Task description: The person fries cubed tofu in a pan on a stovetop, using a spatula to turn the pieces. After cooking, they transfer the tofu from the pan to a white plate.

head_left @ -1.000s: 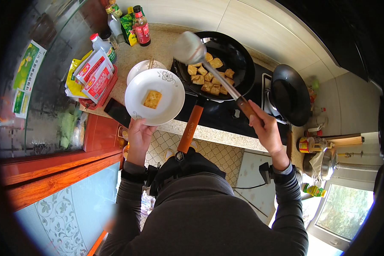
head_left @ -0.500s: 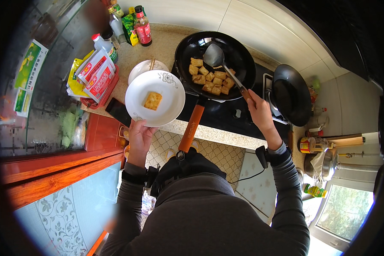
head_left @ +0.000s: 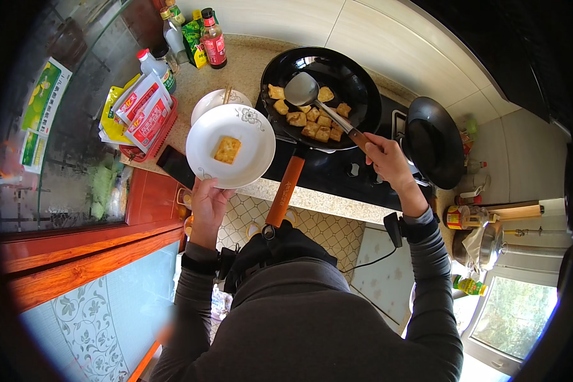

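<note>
My left hand [head_left: 211, 198] grips the near rim of a white plate [head_left: 200, 149] with a grey flower pattern. A single browned square of tofu [head_left: 227, 150] lies on it. My right hand [head_left: 388, 158] is closed round the wooden handle of a metal spatula [head_left: 303, 89]. The spatula's blade is inside a black wok [head_left: 350, 70], over several golden pieces of fried tofu [head_left: 314, 128], and hides some of them. The wok sits on the black stove, its wooden handle [head_left: 288, 184] pointing toward me.
Behind the held plate, a second plate [head_left: 204, 104] carries chopsticks. Left are a red basket [head_left: 165, 130] of packets, a dark phone [head_left: 175, 167] and several bottles [head_left: 214, 48]. Another black pan [head_left: 434, 143] stands on the right of the stove [head_left: 325, 175].
The spatula blade has moved left and nearer in the wok. Some tofu pieces have spread to the left and right. The plate in my left hand has barely moved.
</note>
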`<state>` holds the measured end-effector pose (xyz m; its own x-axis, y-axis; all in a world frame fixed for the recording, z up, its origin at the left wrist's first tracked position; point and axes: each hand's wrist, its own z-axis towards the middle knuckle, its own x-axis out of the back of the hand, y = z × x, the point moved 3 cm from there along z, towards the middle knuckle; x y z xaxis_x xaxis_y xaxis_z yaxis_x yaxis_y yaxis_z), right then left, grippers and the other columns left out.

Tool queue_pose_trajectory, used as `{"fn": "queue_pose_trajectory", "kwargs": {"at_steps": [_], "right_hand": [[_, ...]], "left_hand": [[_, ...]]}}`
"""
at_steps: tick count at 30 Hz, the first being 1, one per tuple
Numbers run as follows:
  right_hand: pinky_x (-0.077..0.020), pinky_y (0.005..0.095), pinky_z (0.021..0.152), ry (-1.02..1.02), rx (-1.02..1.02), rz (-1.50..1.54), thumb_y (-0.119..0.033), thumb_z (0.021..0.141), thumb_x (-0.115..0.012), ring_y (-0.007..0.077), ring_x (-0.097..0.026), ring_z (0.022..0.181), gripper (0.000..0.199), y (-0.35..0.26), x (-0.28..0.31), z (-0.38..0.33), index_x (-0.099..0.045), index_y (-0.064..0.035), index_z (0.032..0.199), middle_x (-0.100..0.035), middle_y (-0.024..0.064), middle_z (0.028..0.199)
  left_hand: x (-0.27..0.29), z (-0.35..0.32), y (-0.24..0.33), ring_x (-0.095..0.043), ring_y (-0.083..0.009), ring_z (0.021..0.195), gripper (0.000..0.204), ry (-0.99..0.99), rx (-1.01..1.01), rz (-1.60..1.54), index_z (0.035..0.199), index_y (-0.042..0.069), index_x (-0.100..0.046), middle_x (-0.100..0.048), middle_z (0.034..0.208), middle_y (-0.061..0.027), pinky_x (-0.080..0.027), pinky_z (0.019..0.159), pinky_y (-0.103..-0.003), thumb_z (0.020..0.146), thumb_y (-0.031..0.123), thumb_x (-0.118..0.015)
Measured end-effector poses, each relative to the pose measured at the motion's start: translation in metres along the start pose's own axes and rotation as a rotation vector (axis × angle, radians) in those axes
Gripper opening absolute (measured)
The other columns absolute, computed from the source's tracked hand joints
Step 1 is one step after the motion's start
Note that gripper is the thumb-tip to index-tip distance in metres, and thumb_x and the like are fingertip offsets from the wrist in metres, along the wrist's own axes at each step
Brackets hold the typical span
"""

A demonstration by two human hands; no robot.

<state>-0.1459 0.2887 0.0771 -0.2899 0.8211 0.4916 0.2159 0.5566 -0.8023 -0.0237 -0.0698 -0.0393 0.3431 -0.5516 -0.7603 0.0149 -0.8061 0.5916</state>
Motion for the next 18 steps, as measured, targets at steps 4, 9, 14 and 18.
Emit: {"fn": "queue_pose_trajectory", "kwargs": {"at_steps": [4,9,14,18], "right_hand": [[-0.0375,0.0189,0.045,0.01,0.08,0.002,-0.016,0.094,-0.051,0.0038,-0.048,0.051,0.038,-0.004,-0.006,-0.001,-0.053,0.0018,0.127,-0.054,-0.001,0.064],[-0.0395,0.0207,0.048,-0.035,0.065,0.039,-0.015,0.093,-0.051,0.0046,-0.048,0.054,0.038,-0.002,-0.01,-0.002,-0.053,0.0025,0.127,-0.055,0.0002,0.064],[-0.0424,0.0235,0.055,0.014,0.191,-0.097,-0.013,0.093,-0.052,0.0069,-0.049,0.058,0.039,-0.003,-0.011,-0.004,-0.051,0.0035,0.128,-0.055,0.0029,0.066],[-0.0412,0.0231,0.054,-0.003,0.21,-0.092,-0.013,0.093,-0.052,0.0065,-0.048,0.058,0.038,-0.003,-0.007,-0.014,-0.052,0.0027,0.128,-0.055,0.0021,0.067]], "left_hand": [[0.003,0.004,-0.002,-0.059,-0.0305,0.108,0.048,0.032,0.007,-0.005,0.13,0.007,-0.04,-0.053,0.123,-0.0134,-0.055,0.084,-0.044,0.084,0.002,-0.049],[0.004,0.01,-0.004,-0.059,-0.0298,0.107,0.046,0.028,-0.008,-0.006,0.128,0.008,-0.041,-0.053,0.122,-0.0132,-0.055,0.085,-0.043,0.084,0.001,-0.049],[0.001,0.021,-0.001,-0.058,-0.0295,0.109,0.047,0.042,-0.012,0.028,0.129,0.009,-0.041,-0.052,0.124,-0.0131,-0.054,0.086,-0.043,0.084,0.001,-0.049],[-0.004,0.032,-0.001,-0.057,-0.0301,0.109,0.049,0.014,-0.036,0.051,0.131,0.009,-0.039,-0.052,0.124,-0.0135,-0.053,0.086,-0.043,0.084,0.001,-0.049]]}}
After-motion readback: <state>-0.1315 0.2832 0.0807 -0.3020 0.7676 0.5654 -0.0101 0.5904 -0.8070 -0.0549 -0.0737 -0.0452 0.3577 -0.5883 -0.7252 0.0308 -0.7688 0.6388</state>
